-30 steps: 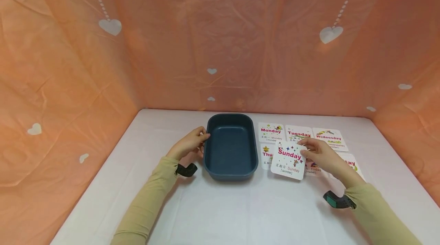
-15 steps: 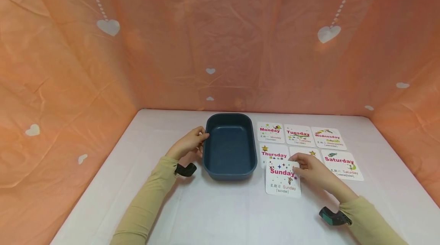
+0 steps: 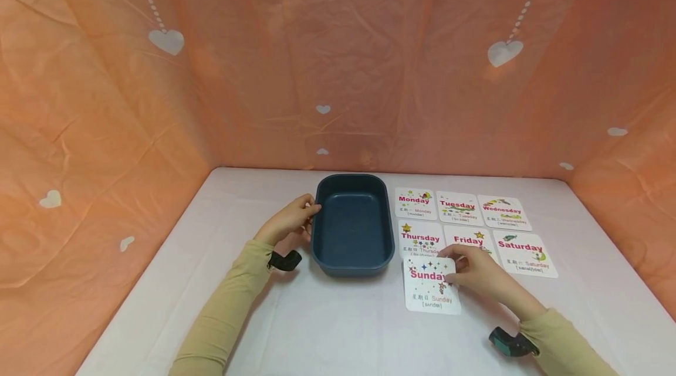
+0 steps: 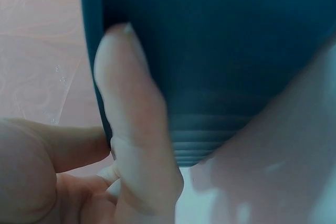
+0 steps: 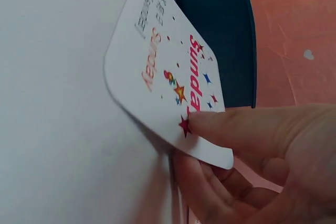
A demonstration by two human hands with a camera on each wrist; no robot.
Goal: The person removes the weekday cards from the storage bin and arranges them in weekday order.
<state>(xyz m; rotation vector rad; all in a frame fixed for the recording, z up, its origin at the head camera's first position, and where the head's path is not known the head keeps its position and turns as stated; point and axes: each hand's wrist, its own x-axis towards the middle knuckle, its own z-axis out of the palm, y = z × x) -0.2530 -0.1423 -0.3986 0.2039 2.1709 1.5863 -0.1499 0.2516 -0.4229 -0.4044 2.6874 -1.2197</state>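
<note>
My right hand [image 3: 477, 273] pinches the right edge of the Sunday card [image 3: 432, 297], thumb on its printed face and fingers beneath. In the right wrist view the Sunday card [image 5: 152, 51] tilts close over the white tabletop. My left hand [image 3: 287, 220] grips the left rim of a dark blue rectangular tray [image 3: 352, 229]. The left wrist view shows a finger or thumb [image 4: 134, 114] along the wall of the tray [image 4: 226, 51], with the rim between it and the other fingers. Nothing lies in the tray.
Right of the tray lie two rows of weekday cards: Monday [image 3: 415, 212], Tuesday [image 3: 458, 217] and Wednesday [image 3: 504, 222] behind, Thursday [image 3: 421, 229], Friday [image 3: 459, 232] and Saturday [image 3: 524, 264] in front. A white cloth [image 3: 327, 329] covers the table. Orange curtains [image 3: 359, 71] enclose it.
My right hand has brought the Sunday card from over the Thursday and Friday cards toward the front, below Thursday, uncovering most of both. My left hand and the tray have stayed put.
</note>
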